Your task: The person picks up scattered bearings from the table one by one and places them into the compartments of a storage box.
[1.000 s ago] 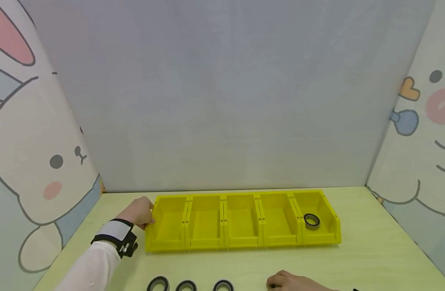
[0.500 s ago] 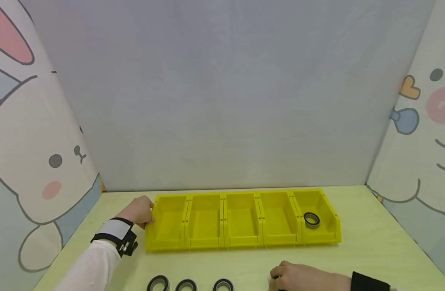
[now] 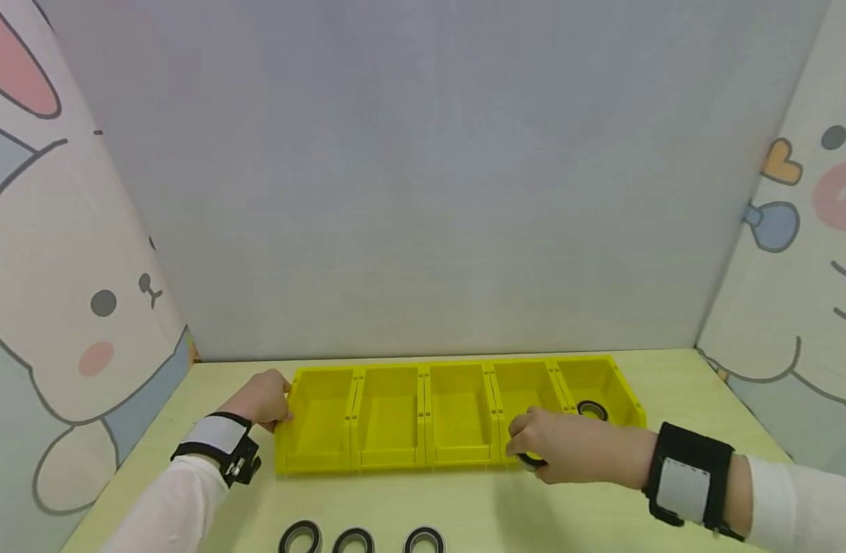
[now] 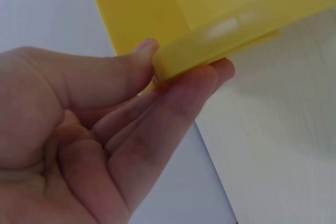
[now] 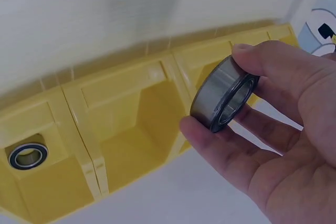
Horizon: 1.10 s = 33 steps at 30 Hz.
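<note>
My right hand [image 3: 568, 445] pinches a ball bearing [image 5: 223, 95] between thumb and fingers, over the front edge of the fourth compartment from the left. The bearing is a steel ring with black seals, held tilted. At the far left end of the yellow bin row [image 3: 388, 461], my left hand [image 3: 260, 399] grips the side wall. In the left wrist view its thumb lies inside the rim [image 4: 210, 40] and its fingers outside. Another bearing [image 5: 28, 156] lies in the rightmost compartment, partly hidden behind the right hand in the head view.
Three more bearings lie on the table in front of the bins: a left one [image 3: 301, 535], a middle one [image 3: 354, 540] and a right one [image 3: 424, 539]. A grey wall [image 3: 423, 192] stands behind, with cartoon-printed panels at both sides.
My right hand has lifted a bearing from the front of the table and carried it forward to the bins. The left hand keeps its grip on the bin wall.
</note>
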Motion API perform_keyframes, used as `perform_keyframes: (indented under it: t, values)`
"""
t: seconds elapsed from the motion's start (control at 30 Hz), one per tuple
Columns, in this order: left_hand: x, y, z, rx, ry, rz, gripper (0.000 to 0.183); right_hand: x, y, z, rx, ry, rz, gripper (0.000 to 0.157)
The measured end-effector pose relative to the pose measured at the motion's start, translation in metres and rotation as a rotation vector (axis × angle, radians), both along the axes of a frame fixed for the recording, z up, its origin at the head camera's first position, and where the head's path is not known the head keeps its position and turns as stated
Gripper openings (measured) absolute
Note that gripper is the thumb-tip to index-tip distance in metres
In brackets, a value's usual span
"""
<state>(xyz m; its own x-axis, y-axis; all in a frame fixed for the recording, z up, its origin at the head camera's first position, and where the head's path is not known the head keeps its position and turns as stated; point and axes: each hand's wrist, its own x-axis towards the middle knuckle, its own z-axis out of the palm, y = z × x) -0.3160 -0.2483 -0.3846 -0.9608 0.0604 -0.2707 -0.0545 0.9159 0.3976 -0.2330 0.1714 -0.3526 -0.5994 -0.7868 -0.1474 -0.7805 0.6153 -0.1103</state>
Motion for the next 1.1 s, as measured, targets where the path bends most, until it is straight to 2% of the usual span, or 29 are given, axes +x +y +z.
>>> perform_keyframes:
  t: [0.17, 0.33, 0.5, 0.67, 0.8, 0.93, 1.1]
  values:
    - [0.001, 0.0, 0.0, 0.0, 0.001, 0.005, 0.05, -0.019, -0.004, 0.01, -0.02, 0.062, 0.032, 0.025]
    - [0.002, 0.001, 0.002, 0.008, 0.003, 0.003, 0.05, -0.042, -0.007, 0.015, -0.018, 0.099, -0.006, 0.025]
    - [0.001, 0.002, 0.004, 0.01, 0.003, 0.001, 0.051, -0.063, -0.004, 0.013, -0.024, 0.132, -0.035, 0.027]
    - [0.001, 0.002, 0.005, 0.01, 0.005, -0.003, 0.051, -0.08, 0.003, 0.01, -0.046, 0.121, -0.063, 0.028]
    - [0.001, 0.001, 0.004, 0.004, -0.003, 0.009, 0.05, -0.091, 0.006, 0.0, -0.042, 0.104, -0.117, 0.027]
    - [0.0, 0.001, 0.001, 0.006, -0.008, 0.013, 0.051, -0.103, 0.009, -0.02, -0.017, 0.094, -0.15, 0.025]
    - [0.0, 0.0, 0.0, 0.02, -0.003, 0.008, 0.051, -0.113, 0.011, -0.049, -0.013, 0.044, -0.179, 0.009]
